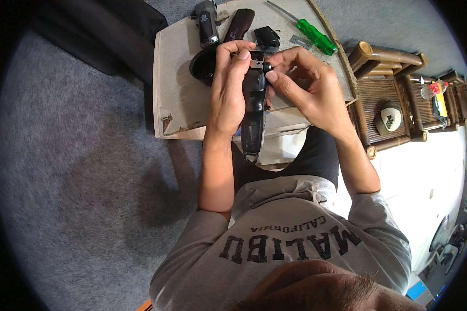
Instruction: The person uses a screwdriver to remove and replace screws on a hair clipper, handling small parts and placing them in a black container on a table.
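Observation:
My left hand [227,96] is closed around a black hair clipper [253,116], with its blade end away from me and its looped tail toward my lap. Metal shows near the clipper's far end. Thumb and index finger of my right hand [316,90] pinch at a small black knob-like part [267,67] on the clipper's right side. The clipper's far end is partly hidden behind my fingers. Just left of my left hand, a round black dish-like piece [196,70] lies on the wooden tabletop [179,103].
At the table's far side lie a dark grey clipper [207,23], a dark red casing [239,24], a small black part [266,37] and a green-handled screwdriver [316,36]. A bamboo bench [379,98] at right bears a cap [390,119] and a bottle [434,89].

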### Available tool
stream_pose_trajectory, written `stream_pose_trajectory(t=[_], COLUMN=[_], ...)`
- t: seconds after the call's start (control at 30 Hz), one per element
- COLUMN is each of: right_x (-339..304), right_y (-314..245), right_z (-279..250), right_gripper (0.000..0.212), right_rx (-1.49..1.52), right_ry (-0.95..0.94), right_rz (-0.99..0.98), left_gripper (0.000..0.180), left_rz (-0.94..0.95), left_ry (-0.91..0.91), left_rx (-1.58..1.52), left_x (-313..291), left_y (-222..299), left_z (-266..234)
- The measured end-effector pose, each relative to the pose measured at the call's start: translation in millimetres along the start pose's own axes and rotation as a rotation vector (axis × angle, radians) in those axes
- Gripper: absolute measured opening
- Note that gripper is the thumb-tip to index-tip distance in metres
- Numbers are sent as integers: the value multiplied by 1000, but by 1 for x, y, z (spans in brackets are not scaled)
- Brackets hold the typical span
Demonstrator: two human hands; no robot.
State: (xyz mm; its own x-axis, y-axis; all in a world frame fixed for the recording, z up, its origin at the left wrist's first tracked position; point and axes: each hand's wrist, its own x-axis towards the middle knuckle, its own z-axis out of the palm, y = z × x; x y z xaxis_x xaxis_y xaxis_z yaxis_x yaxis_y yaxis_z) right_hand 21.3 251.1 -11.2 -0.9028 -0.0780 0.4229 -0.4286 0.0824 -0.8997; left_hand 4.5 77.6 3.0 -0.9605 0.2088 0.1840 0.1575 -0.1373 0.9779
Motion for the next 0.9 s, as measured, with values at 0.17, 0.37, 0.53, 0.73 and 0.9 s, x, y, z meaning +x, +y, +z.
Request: stream_pose_trajectory(t=[0.17, 0.37, 0.53, 0.73, 0.9], right_x=[-2, 1, -1, -3, -3], right_y=[-4, 1, 4, 8, 7], right_z=[-1, 0, 2, 2, 4], right_gripper=[20, 21, 20, 19, 19], right_rx=[-144, -239, -264, -439, -438], right_ry=[38, 99, 89, 139, 152], right_rz=[-90, -281, -357, -481, -441], left_gripper=[37, 38, 38, 38, 39], left_rz=[-43, -49, -54, -39, -55], left_ry=[11, -1, 8, -17, -18], left_rx=[7, 2, -58, -53, -39], left_x=[1, 2, 1, 0, -1], left_y=[2, 2, 1, -2, -2], left_z=[4, 5, 4, 2, 2])
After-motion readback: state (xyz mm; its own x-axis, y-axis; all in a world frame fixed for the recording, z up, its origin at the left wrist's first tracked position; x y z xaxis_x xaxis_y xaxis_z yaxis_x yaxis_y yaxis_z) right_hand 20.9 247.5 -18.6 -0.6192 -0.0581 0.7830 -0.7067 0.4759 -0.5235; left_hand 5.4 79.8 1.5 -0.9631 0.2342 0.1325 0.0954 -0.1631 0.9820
